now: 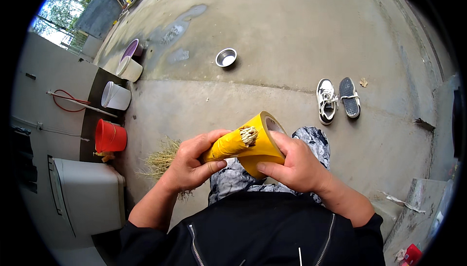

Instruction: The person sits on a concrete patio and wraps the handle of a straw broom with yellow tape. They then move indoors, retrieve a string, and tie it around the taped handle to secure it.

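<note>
the concrete floor [272, 37] spreads widest ahead of me, with a white box [90, 193] over at my left and a red bucket [109, 135] just beyond it. smaller than those is the bundle of dry stalks [163, 161], its brushy end sticking out past my left hand [189, 164]. that hand is clamped round the yellow-wrapped handle [227, 145], thumb on the near side; it hides the join, so i only take handle and stalks for one piece. my right hand [304, 166] grips the tape roll [265, 142], fingers and thumb closed on it, right beside the handle's tip. smallest are the pale cut ends [248, 136], bare at that tip. the step in hand, i judge, is binding the handle; the next move calls for steady tension on the tape and a turn of the handle, so each layer lies flat.
</note>
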`<state>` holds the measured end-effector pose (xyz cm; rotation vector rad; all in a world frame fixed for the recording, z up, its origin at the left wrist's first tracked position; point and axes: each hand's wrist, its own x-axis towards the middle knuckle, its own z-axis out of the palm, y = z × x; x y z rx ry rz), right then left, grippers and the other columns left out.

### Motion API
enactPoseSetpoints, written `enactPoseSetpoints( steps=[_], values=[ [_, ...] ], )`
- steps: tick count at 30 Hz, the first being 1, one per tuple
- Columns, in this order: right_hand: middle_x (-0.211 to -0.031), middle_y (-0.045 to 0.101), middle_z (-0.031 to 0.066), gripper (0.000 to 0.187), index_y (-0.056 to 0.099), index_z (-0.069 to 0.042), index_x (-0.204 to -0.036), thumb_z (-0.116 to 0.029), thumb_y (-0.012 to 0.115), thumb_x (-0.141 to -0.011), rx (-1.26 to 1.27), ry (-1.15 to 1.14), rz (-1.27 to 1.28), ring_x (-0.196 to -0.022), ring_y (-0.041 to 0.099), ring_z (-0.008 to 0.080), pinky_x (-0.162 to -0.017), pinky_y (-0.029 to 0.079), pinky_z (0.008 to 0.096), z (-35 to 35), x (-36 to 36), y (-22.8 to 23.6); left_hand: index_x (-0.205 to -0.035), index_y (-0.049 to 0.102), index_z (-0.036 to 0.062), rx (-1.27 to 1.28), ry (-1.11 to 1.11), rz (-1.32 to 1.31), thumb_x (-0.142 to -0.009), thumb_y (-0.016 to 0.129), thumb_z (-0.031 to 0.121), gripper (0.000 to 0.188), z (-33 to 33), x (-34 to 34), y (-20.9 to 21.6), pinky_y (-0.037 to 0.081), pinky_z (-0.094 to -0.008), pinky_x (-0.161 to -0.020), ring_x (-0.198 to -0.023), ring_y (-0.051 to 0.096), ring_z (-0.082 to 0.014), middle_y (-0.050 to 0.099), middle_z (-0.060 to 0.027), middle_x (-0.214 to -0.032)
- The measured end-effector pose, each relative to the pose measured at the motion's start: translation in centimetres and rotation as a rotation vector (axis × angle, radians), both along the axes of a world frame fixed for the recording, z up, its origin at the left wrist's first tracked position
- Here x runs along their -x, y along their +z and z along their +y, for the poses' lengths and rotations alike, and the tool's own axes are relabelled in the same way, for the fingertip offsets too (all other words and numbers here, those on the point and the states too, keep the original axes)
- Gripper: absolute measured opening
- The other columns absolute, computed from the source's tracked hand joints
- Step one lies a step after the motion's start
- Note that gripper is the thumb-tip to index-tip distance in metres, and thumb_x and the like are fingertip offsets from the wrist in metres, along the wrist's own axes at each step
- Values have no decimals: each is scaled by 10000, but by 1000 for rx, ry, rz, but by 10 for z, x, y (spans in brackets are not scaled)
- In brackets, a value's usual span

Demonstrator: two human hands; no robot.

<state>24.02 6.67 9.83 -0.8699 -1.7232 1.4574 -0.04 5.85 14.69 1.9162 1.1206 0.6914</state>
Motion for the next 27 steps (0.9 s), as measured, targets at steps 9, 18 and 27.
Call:
enactPoseSetpoints(
  steps=[9, 18, 27],
  values=[
    [-829, 642, 150, 367, 543, -61, -1013, -286, 672, -752, -60, -30, -49, -779, 614, 350, -667, 485, 398, 1, -10, -14, -961, 592, 13, 130, -107, 113, -599, 793, 473, 619, 1, -9, -15, 474, -282, -666, -739, 608, -179, 619, -75, -817],
    [-760, 608, 144, 297, 526, -47, -924, -190, 649, -695, -302, -74, -105, -745, 593, 350, -644, 469, 431, 7, -10, -31, -902, 626, 28, 136, -264, 171, -601, 770, 498, 576, 0, -13, -23, 485, -304, -608, -667, 622, -231, 617, -77, -735],
    [-917, 607, 147, 365, 552, -53, -1035, -132, 640, -690, -248, -38, -122, -877, 560, 340, -746, 474, 384, 18, -19, -59, -897, 633, 47, 25, -272, 252, -636, 771, 437, 489, 3, -30, -57, 490, -334, -571, -647, 613, -263, 603, -88, -711]
  ],
)
